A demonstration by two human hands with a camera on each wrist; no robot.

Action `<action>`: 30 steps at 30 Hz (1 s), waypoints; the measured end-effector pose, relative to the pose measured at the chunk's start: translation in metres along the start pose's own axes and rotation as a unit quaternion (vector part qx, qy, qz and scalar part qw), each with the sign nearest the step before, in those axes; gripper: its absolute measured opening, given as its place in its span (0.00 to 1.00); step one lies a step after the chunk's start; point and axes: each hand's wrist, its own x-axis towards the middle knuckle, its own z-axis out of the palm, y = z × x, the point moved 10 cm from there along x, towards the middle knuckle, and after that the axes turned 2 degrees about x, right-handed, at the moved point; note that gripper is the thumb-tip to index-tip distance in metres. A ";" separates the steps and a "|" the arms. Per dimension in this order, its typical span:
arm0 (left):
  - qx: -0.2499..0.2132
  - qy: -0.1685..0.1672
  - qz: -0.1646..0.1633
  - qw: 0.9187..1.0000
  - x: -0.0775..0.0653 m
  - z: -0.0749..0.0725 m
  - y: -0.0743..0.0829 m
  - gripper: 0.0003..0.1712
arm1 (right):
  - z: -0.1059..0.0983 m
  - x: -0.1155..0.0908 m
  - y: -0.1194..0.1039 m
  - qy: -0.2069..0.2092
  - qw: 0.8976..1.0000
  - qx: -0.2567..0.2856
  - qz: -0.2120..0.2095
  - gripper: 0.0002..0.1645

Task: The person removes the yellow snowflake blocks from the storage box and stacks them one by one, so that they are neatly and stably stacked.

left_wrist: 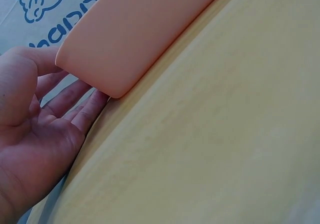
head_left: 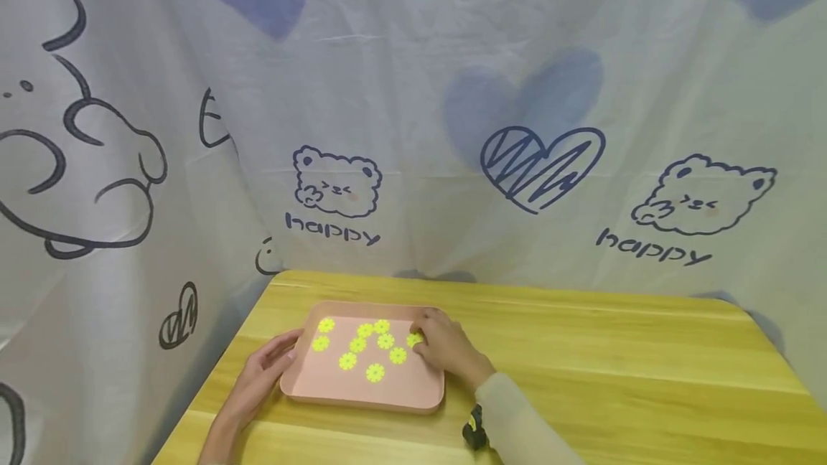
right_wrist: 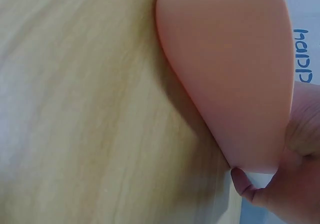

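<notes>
A pink tray [head_left: 336, 393] lies on the table with several small yellow flower-shaped pieces [head_left: 375, 373] spread over its floor. My left hand [head_left: 263, 373] holds the tray's left side, thumb at the rim and fingers along the outer wall; the left wrist view shows fingertips at the wall's lower edge. Reaching over the right wall, my right hand [head_left: 446, 346] has its thumb and forefinger around a yellow flower-shaped piece [head_left: 414, 340] near the tray's right side. In the right wrist view the tray wall hides that piece, and one finger [right_wrist: 242, 184] of this hand shows outside the wall.
The tray stands on a yellow wood-grain table [head_left: 614, 372], toward its left side. A pale curtain [head_left: 420, 235] printed with bears and hearts hangs behind and to the left. A black wrist device [head_left: 474, 429] sits by the right sleeve.
</notes>
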 end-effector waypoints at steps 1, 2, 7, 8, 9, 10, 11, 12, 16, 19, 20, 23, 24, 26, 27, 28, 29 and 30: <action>-0.001 0.000 0.003 1.000 0.000 0.000 0.001 0.30 | 0.000 0.000 0.000 0.001 1.000 -0.001 0.000 0.13; -0.002 0.000 0.006 1.000 0.000 0.000 0.002 0.30 | -0.001 0.000 0.000 0.005 1.000 -0.001 -0.003 0.12; -0.003 -0.005 0.006 1.000 -0.001 0.002 0.001 0.30 | -0.001 -0.001 0.001 0.013 0.999 0.026 -0.017 0.11; -0.002 -0.004 0.004 1.000 -0.001 0.002 0.000 0.30 | 0.000 -0.001 0.002 0.013 0.999 0.034 -0.018 0.11; -0.002 -0.004 0.002 1.000 -0.001 0.001 -0.001 0.30 | 0.001 -0.001 0.003 0.012 0.999 0.040 -0.017 0.11; -0.001 -0.003 0.001 1.000 -0.002 0.001 -0.002 0.30 | 0.002 -0.001 0.004 0.013 0.999 0.048 -0.018 0.11; 0.001 0.000 0.002 1.000 -0.002 0.000 -0.002 0.30 | 0.002 -0.001 0.004 0.015 0.998 0.054 -0.019 0.11; 0.000 0.002 0.004 1.000 -0.002 -0.001 -0.002 0.30 | 0.001 0.000 0.005 0.017 0.998 0.057 -0.022 0.10; 0.000 0.007 0.012 1.000 -0.002 -0.002 0.001 0.30 | -0.005 0.003 0.003 0.029 0.996 0.071 -0.033 0.09; -0.002 0.006 0.015 1.000 -0.001 -0.001 0.003 0.30 | -0.015 0.002 0.002 0.056 0.993 0.092 -0.042 0.09; -0.001 0.005 0.017 1.000 0.000 0.000 0.004 0.30 | -0.019 0.001 0.002 0.070 0.991 0.101 -0.045 0.09; 0.004 0.004 0.019 1.000 0.000 0.000 0.006 0.30 | -0.032 -0.004 0.004 0.115 0.983 0.133 -0.045 0.09; 0.003 0.004 0.019 1.000 0.001 0.000 0.007 0.30 | -0.036 -0.006 0.006 0.129 0.980 0.145 -0.043 0.09; 0.007 0.007 0.018 1.000 0.001 0.000 0.006 0.30 | -0.044 -0.012 0.009 0.155 0.973 0.165 -0.043 0.10; 0.009 0.008 0.017 1.000 0.000 -0.001 0.006 0.30 | -0.046 -0.015 0.010 0.164 0.970 0.175 -0.042 0.10; 0.009 0.010 0.015 1.000 0.000 -0.001 0.004 0.30 | -0.049 -0.018 0.012 0.171 0.967 0.184 -0.040 0.11; 0.009 0.010 0.012 1.000 -0.001 -0.001 0.003 0.29 | -0.050 -0.021 0.014 0.175 0.964 0.195 -0.038 0.11; 0.008 0.011 0.010 1.000 -0.001 -0.001 0.002 0.30 | -0.051 -0.024 0.016 0.177 0.962 0.205 -0.037 0.12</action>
